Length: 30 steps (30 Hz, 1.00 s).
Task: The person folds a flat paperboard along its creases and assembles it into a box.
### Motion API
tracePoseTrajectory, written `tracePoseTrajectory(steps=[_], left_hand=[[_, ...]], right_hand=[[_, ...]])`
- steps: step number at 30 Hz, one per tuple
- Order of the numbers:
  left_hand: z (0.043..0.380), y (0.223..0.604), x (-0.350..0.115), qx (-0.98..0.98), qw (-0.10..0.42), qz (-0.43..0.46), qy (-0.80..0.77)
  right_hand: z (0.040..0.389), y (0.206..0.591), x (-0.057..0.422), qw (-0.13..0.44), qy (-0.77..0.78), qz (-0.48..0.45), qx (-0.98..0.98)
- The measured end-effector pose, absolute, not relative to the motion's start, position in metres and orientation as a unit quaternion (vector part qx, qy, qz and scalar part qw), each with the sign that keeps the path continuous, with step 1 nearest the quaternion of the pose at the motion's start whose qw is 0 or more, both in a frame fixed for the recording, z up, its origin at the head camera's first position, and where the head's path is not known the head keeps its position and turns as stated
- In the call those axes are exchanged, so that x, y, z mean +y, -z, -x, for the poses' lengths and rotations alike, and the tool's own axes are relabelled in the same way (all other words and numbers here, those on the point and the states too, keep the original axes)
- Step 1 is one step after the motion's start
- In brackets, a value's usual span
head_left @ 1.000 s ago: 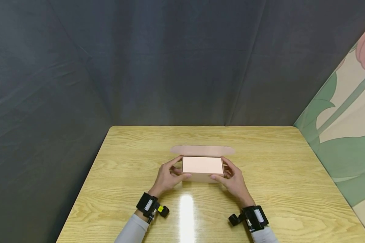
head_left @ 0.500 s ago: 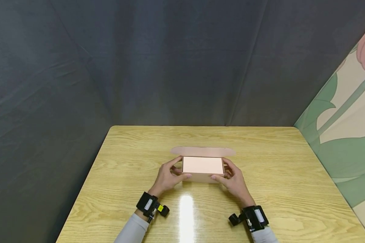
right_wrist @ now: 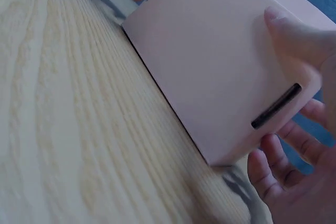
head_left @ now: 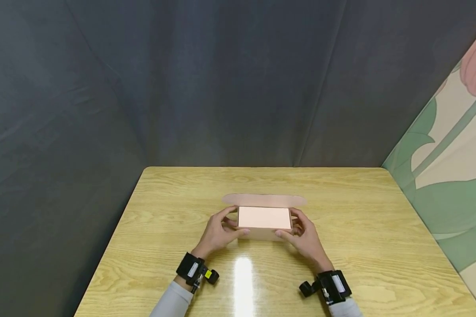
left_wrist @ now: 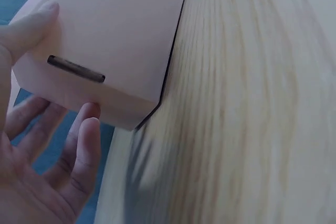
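Observation:
A small pale pink cardboard box (head_left: 264, 234) lies between both hands at the middle of the table, its long side facing me. Behind its light top panel (head_left: 264, 218) a round-ended flap (head_left: 264, 200) sticks out. My left hand (head_left: 215, 232) grips the left end, thumb on the front face and fingers around the end. At the right end my right hand (head_left: 306, 235) holds it the same way. The left wrist view shows a dark slot (left_wrist: 76, 69) in the box's end below the thumb; a similar slot (right_wrist: 276, 107) shows in the right wrist view.
The wooden table (head_left: 162, 193) carries a bright light reflection (head_left: 243, 281) in front of the box. A dark curtain (head_left: 222, 88) hangs behind and to the left. Flower-patterned cloth (head_left: 456, 198) borders the right side. Each wrist wears a black camera mount (head_left: 333, 286).
The head view has shifted slightly, so the table and hands sit a little lower in it. Both hands keep the same hold on the box, with no visible movement of it on the table.

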<state>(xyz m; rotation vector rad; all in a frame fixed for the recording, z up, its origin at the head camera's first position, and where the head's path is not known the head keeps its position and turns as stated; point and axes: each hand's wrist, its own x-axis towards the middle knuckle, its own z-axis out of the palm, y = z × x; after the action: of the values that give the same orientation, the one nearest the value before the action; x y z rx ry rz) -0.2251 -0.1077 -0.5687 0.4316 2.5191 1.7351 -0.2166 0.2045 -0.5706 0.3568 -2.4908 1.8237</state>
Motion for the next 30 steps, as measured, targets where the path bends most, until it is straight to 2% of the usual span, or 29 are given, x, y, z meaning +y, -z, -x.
tracePoseTrajectory(steps=[3, 6, 14, 19, 25, 30], left_hand=[[0.225, 0.565, -0.113, 0.813, 0.034, -0.144, -0.563], [0.225, 0.559, -0.120, 0.812, 0.009, -0.136, -0.568], [0.235, 0.537, -0.121, 0.826, -0.186, -0.130, -0.516], [0.239, 0.522, -0.114, 0.818, -0.246, -0.144, -0.499], [0.241, 0.518, -0.109, 0.809, -0.286, -0.160, -0.487], [0.241, 0.517, -0.107, 0.810, -0.293, -0.166, -0.480]], right_hand=[[0.215, 0.566, 0.213, 0.021, -0.596, -0.124, -0.793], [0.216, 0.559, 0.223, 0.051, -0.608, -0.123, -0.783], [0.228, 0.527, 0.221, 0.228, -0.567, -0.102, -0.785], [0.234, 0.511, 0.210, 0.312, -0.496, -0.124, -0.801], [0.241, 0.515, 0.215, 0.339, -0.461, -0.137, -0.809], [0.238, 0.512, 0.216, 0.338, -0.451, -0.139, -0.814]])
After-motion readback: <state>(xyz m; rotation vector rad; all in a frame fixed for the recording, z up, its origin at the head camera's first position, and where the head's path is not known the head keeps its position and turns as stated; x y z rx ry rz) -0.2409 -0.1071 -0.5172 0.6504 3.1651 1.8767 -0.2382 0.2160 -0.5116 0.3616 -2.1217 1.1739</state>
